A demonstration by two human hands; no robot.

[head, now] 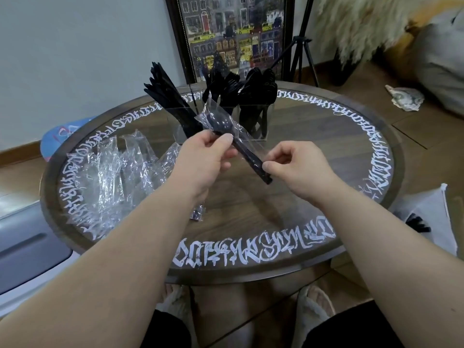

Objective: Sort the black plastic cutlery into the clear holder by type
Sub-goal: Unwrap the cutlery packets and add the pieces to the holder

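Head view only: both hands are raised over a round counter (313,156) with white lettering around its rim. The left hand (203,156) pinches a wrapped piece of black cutlery (241,146) at its upper part, fingers curled round the clear wrapper (213,116) near the head. The right hand (296,167) pinches the lower end of the handle between thumb and forefinger. So each grip is narrow and closed on the same piece, which hangs tilted in the air between them, head toward the holder. The head looks like a spoon or fork through the film; I cannot tell which.

Behind the hands stands the clear holder (251,116), with knives (165,96) fanned out in the left compartment, forks (221,81) in the middle and spoons (261,86) in the right. A heap of empty clear wrappers (118,167) lies on the counter to the left, and one more small wrapped piece (197,214) seems to lie just beneath the left wrist.

Judging from this, the step in hand is unwrapping: the handle end appears to poke out of the film already. The next move likely calls for pulling the piece free by its handle while the left hand keeps the wrapper, then reading its type and dropping it into the matching compartment.
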